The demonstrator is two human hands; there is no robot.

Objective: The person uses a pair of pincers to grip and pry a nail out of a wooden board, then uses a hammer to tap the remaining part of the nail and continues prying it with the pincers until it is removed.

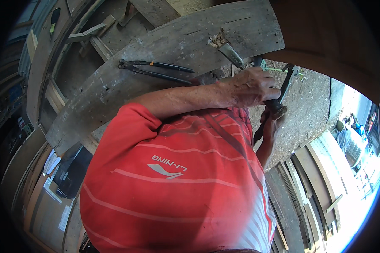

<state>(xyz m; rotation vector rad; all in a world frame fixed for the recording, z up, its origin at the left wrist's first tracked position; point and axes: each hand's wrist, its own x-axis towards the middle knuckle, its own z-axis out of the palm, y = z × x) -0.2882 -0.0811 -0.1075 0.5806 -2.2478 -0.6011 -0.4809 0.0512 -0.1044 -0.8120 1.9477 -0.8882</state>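
My left hand [251, 86] is wrapped round a chisel [231, 55], its forearm reaching across my chest. The blade's tip sits at a rough, splintered notch [218, 40] in a weathered grey plank [156, 42]. My right hand [275, 124], partly hidden, is closed round a hammer [286, 86]. Its head lies close by the dark butt of the chisel handle; whether they touch I cannot tell. Black-handled pincers [156, 69] lie on the plank, left of the chisel.
A yellow-and-black screwdriver [53, 23] rests on a curved board [44, 63] at far left. Wooden offcuts [99, 44] lie beyond the plank. A large brown panel [321, 38] stands at upper right. Several boards [310, 181] are stacked at lower right.
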